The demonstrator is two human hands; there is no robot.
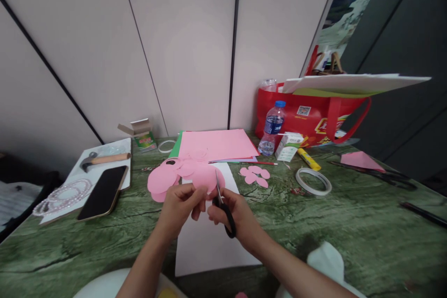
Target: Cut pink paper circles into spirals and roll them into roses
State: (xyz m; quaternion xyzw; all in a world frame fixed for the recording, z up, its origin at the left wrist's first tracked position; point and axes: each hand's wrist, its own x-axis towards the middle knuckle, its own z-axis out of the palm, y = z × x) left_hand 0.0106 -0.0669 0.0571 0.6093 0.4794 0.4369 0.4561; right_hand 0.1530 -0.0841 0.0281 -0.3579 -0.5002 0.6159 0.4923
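Scissors (229,219) in R hand (241,218), long axis fwd-L.

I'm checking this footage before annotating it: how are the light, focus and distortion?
Head view: soft light, palest mid-panel, dim toward the right side; head view: wall panel seams splay outward and the white board looks stretched, suggesting wide-angle distortion; head view: scissors and pink paper readable but slightly soft, fine edges smeared; head view: diffuse shadows on the green table.

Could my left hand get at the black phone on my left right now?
Probably yes: the phone lies face up with bare tabletop between, though the left hand is holding pink paper.
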